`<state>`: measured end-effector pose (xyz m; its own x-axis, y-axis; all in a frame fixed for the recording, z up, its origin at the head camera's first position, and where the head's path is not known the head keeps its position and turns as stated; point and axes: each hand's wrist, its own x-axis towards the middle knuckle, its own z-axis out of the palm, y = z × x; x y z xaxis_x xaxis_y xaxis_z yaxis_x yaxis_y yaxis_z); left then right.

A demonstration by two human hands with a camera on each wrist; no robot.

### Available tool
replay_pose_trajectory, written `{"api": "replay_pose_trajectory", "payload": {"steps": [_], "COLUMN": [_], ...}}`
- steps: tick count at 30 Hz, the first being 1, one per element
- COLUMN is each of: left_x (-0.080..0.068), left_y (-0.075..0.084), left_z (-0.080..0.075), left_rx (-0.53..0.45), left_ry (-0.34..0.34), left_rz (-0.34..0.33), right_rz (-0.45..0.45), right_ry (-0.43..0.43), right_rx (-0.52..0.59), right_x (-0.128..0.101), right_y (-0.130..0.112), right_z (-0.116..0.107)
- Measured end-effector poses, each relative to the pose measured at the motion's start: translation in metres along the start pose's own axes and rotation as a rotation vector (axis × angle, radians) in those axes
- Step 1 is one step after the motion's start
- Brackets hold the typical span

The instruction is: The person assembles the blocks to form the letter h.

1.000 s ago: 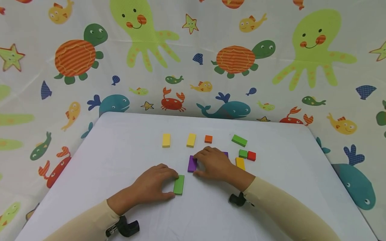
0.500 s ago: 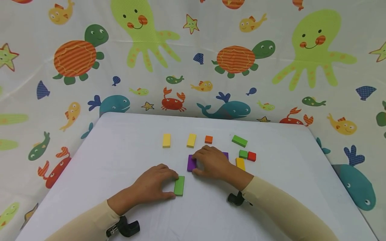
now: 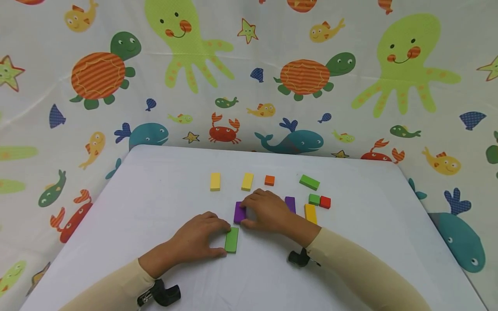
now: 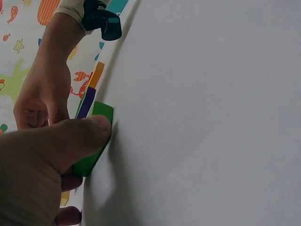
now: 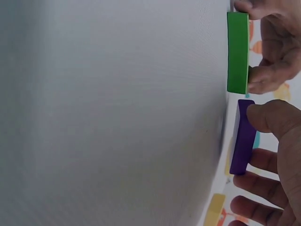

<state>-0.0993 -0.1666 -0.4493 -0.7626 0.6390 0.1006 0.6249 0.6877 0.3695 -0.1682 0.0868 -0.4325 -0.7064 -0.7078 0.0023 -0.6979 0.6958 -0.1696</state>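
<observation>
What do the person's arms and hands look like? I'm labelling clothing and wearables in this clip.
Both arms wear long, plain cream sleeves that end at the wrist. The left hand and right hand are bare: no gloves, and no rings or watch that I can make out. A small black camera mount sits under the left wrist, and another under the right wrist.

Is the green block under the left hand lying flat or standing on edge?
Flat: the green block lies on its broad face on the table, pinched by the left hand.

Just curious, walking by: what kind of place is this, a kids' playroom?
Possibly a play corner or a staged tabletop: a sea-creature backdrop, a white table, and coloured blocks such as the green block.
</observation>
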Motion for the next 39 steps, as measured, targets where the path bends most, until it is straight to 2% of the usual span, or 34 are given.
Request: {"api": "replay_pose_trajectory", "payload": {"steps": [12, 39], "left_x": [0.0003, -0.0007], "left_y": [0.0004, 0.0015], "left_z": [0.0001, 0.0008], "left_rx": [0.003, 0.002], "left_ry": [0.012, 0.022], "left_rz": [0.012, -0.008], "right_rz": [-0.008, -0.040], "right_ry": [-0.023, -0.050], "right_rx": [0.018, 0.042], "right_x": [0.0047, 0.0050], "right_y": [-0.0068, -0.0092], "right_z": [0.0035, 0.0053]}}
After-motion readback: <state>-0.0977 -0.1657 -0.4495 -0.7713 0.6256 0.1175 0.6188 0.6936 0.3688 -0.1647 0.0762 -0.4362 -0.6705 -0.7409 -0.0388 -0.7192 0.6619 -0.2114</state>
